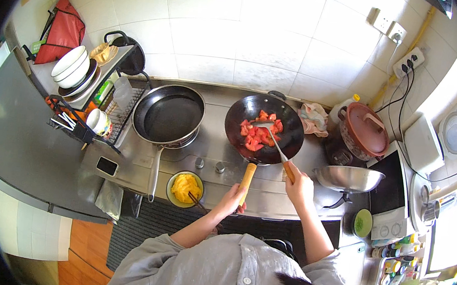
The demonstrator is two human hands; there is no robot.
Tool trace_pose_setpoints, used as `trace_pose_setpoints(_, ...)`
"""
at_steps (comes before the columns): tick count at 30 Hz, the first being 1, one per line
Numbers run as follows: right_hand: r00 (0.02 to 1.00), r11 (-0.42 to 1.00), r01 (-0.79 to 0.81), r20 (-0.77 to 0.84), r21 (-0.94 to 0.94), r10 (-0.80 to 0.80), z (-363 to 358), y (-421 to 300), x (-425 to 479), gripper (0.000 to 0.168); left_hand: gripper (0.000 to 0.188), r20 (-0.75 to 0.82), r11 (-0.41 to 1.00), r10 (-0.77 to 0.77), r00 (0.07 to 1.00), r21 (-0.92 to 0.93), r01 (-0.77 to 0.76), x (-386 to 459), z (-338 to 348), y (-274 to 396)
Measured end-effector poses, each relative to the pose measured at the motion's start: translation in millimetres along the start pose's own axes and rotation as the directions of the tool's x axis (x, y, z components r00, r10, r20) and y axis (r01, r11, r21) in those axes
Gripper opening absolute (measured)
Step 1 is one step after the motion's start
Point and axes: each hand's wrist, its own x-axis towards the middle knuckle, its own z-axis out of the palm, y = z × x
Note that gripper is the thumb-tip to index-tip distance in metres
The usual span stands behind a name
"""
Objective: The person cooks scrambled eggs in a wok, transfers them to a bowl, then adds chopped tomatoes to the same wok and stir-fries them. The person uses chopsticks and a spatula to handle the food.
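Note:
My left hand (232, 201) grips the wooden handle (247, 182) of a dark wok (235, 137) on the right side of the gas stove. In my right hand (301, 187) is the wooden grip of a metal spatula (277, 144). Its blade rests among chopped tomato pieces (255, 140) in the wok, and partly hides under them. Left of my left hand, a bowl (169, 197) of cooked scrambled egg (185, 187) stands near the counter's front edge. Chopsticks (194, 199) lean in that bowl.
A black frying pan (169, 113) occupies the left burner, its handle pointing toward me. A phone (107, 166) lies by the dish rack (123, 127). To the right are a lidded clay-coloured pot (365, 129), an upturned steel pan lid or pan (348, 179), a green bowl (362, 223) and a microwave oven (389, 226).

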Motion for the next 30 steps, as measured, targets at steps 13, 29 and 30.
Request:
trace_pose_setpoints(13, 0.969, 0.984, -0.076, 0.223, -0.163, 0.111, -136.9, -20.0, -44.9, 0.041, 0.039, 0.001, 1.0, -0.018, 1.0, -0.007, 0.018, -3.6, -0.3, 3.2)
trace_pose_setpoints(29, 0.991, 0.988, -0.046, -0.118, 0.149, 0.064, 16.6, 4.9, 19.8, 0.039, 0.037, -0.012, 0.999, -0.014, 1.0, 0.052, 0.015, -0.3, -0.1, 1.6)
trace_pose_setpoints(30, 0.993, 0.992, -0.036, -0.11, 0.123, 0.05, 21.3, 9.0, 19.8, 0.039, 0.037, -0.01, 0.998, -0.017, 1.0, 0.053, 0.018, -0.1, 0.3, 2.3)
